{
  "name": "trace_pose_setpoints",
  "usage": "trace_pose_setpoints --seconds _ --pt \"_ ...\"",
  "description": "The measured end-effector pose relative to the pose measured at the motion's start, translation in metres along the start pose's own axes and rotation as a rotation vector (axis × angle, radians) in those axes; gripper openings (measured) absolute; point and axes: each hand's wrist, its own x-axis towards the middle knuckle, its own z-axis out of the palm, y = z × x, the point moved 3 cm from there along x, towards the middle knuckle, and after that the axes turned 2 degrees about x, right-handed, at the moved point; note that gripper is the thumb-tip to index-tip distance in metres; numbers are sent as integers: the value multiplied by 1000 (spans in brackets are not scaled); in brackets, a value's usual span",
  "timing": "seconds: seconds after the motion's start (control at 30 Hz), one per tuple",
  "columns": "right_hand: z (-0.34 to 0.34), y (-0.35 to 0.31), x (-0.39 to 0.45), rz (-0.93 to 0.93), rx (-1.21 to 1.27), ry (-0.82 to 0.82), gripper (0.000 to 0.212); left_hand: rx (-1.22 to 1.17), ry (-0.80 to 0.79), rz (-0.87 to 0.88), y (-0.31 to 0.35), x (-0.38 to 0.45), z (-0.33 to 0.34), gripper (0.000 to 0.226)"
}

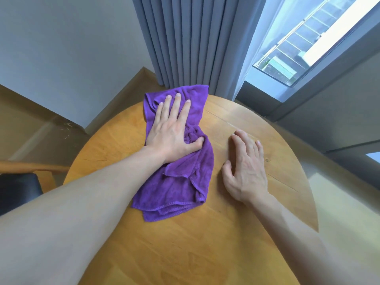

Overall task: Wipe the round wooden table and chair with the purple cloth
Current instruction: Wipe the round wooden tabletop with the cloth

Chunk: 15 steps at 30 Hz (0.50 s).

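The purple cloth (181, 188) lies crumpled along the middle of the round wooden table (115, 140), its far end reaching the table's back edge. My left hand (172, 130) presses flat on the cloth's far half, fingers straight, thumb tucked into a fold. My right hand (245, 167) rests on the bare wood just right of the cloth, fingers relaxed and holding nothing. The wooden chair (30, 167) with a black seat shows at the left edge, beside the table.
Grey curtains (185, 42) hang right behind the table. A large window (318, 38) fills the upper right, with a grey sill below it. A white wall and wooden floor (30, 124) lie to the left.
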Motion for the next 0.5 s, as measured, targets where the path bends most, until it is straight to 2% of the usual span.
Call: trace_pose_setpoints --seconds 0.17,0.33,0.5 --pt "-16 37 -2 88 -251 -47 74 -26 -3 36 -1 4 1 108" --pt "-17 46 -4 86 -194 -26 72 -57 -14 113 17 19 0 101" --pt "-20 46 -6 89 -124 10 74 -49 -6 207 74 27 3 99"
